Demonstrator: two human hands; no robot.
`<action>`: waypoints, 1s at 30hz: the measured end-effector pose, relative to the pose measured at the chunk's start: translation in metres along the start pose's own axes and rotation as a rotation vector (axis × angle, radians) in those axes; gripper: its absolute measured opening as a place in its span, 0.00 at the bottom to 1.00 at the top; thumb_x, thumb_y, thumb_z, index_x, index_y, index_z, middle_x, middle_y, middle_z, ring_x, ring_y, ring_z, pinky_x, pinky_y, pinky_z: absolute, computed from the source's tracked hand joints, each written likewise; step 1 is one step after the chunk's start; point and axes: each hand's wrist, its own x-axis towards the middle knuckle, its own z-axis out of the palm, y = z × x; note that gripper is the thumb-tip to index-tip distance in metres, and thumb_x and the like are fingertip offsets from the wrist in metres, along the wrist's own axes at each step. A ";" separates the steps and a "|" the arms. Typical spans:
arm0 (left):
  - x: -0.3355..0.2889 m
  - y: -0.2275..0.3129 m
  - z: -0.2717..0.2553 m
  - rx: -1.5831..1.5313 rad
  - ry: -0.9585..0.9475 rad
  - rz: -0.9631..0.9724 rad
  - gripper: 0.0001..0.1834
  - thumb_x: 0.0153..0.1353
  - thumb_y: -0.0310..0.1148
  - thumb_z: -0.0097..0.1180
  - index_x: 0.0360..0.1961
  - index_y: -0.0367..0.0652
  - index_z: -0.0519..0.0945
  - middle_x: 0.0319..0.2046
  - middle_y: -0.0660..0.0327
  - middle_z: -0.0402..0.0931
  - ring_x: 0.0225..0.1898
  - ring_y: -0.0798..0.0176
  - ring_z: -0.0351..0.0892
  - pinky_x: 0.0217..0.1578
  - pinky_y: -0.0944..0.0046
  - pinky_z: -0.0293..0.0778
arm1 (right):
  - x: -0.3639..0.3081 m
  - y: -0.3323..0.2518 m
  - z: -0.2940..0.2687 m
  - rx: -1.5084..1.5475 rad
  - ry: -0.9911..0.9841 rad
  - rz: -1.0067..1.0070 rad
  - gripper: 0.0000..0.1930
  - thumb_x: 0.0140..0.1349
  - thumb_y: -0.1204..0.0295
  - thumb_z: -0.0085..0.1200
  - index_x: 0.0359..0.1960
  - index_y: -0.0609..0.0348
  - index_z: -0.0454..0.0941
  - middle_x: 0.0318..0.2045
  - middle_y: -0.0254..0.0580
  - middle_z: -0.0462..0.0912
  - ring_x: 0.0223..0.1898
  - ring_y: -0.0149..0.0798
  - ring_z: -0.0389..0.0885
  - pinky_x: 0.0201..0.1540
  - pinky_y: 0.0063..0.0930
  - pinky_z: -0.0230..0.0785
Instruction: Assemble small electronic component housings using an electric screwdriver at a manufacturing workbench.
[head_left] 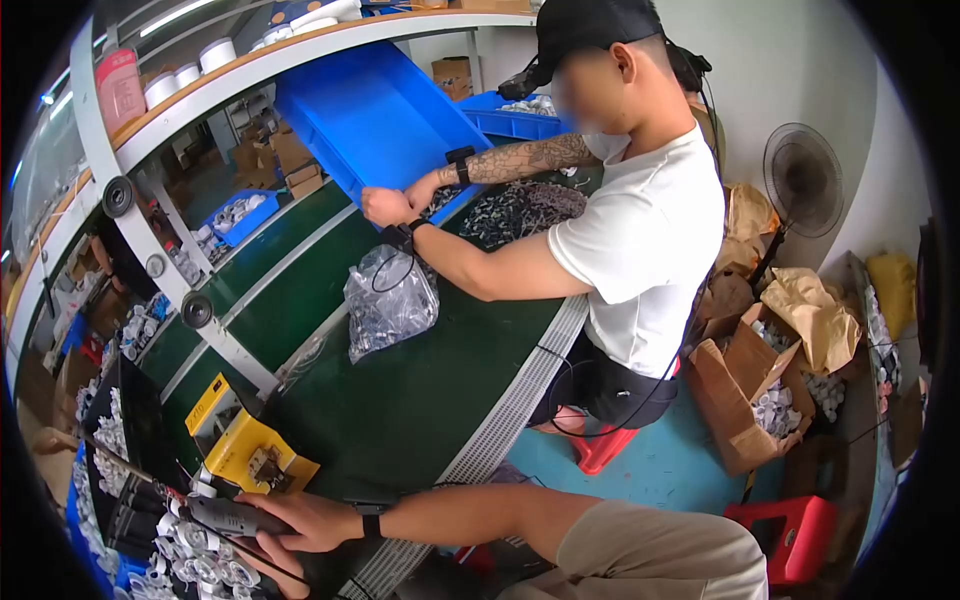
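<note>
from far off, i look down through the head camera. my right hand comes in from the right side, with a dark band on its wrist. its fingers are curled around a gray tool and have a hold of it. the tool is low on the left, over a heap of clear cups. a bit of what looks like my left hand pokes up just below, by the bottom edge. too little of it shows, so i can't tell how open it is or if it has hold of a thing.

just past the tool sits a yellow stand with a small metal bit on it, by the green counter. farther up the counter, i see a clear bag with dark stuff in it. a big blue bin leans at a tilt behind the bag. a co-worker in a white shirt and black cap has both fists close together at the bin's low end. a pile of small parts lies beside the bin. off to the right are a fan, an open brown box and a red stool.
</note>
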 end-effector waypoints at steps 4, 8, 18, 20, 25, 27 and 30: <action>0.014 0.017 0.004 -0.112 -0.298 -0.023 0.33 0.70 0.42 0.41 0.67 0.31 0.49 0.66 0.45 0.51 0.66 0.49 0.54 0.64 0.54 0.52 | -0.007 0.015 0.007 0.004 -0.004 -0.007 0.37 0.59 0.65 0.51 0.67 0.59 0.47 0.50 0.61 0.73 0.48 0.60 0.74 0.49 0.41 0.67; 0.012 -0.018 -0.005 -0.202 -0.232 -0.062 0.32 0.70 0.46 0.39 0.66 0.33 0.54 0.64 0.50 0.57 0.64 0.54 0.58 0.63 0.57 0.54 | 0.000 0.014 0.012 0.028 0.016 -0.101 0.37 0.57 0.68 0.50 0.67 0.59 0.48 0.54 0.60 0.70 0.53 0.58 0.73 0.55 0.38 0.63; 0.007 -0.021 0.005 -0.274 -0.349 -0.099 0.34 0.69 0.46 0.42 0.66 0.31 0.53 0.61 0.50 0.60 0.60 0.54 0.63 0.60 0.56 0.59 | -0.002 0.001 0.015 -0.037 0.121 0.138 0.32 0.51 0.74 0.52 0.61 0.57 0.57 0.45 0.57 0.77 0.47 0.60 0.76 0.48 0.42 0.68; 0.003 0.003 0.007 -0.221 -0.386 -0.023 0.35 0.65 0.44 0.50 0.63 0.30 0.55 0.59 0.48 0.62 0.59 0.55 0.63 0.59 0.57 0.60 | -0.001 0.000 0.017 -0.119 0.257 -0.013 0.28 0.51 0.74 0.52 0.56 0.58 0.62 0.45 0.55 0.77 0.47 0.59 0.76 0.48 0.42 0.69; 0.005 0.012 0.016 -0.269 -0.308 -0.094 0.23 0.64 0.38 0.51 0.52 0.31 0.64 0.49 0.51 0.67 0.50 0.59 0.68 0.52 0.59 0.65 | 0.005 0.008 0.009 -0.134 0.255 0.035 0.24 0.50 0.73 0.54 0.52 0.59 0.66 0.41 0.54 0.79 0.43 0.58 0.77 0.44 0.41 0.70; 0.008 -0.008 0.012 0.037 -0.367 0.082 0.18 0.63 0.35 0.52 0.47 0.32 0.66 0.44 0.52 0.67 0.44 0.60 0.68 0.47 0.60 0.65 | 0.007 0.018 0.005 -0.130 0.273 0.114 0.21 0.50 0.72 0.55 0.49 0.59 0.69 0.36 0.54 0.80 0.41 0.58 0.78 0.41 0.40 0.71; -0.005 -0.017 0.007 0.026 -0.324 0.000 0.21 0.65 0.36 0.50 0.52 0.32 0.63 0.44 0.54 0.67 0.45 0.61 0.68 0.48 0.63 0.64 | 0.009 0.019 0.005 -0.063 0.268 0.058 0.18 0.51 0.72 0.55 0.46 0.60 0.71 0.33 0.55 0.80 0.40 0.59 0.79 0.39 0.39 0.71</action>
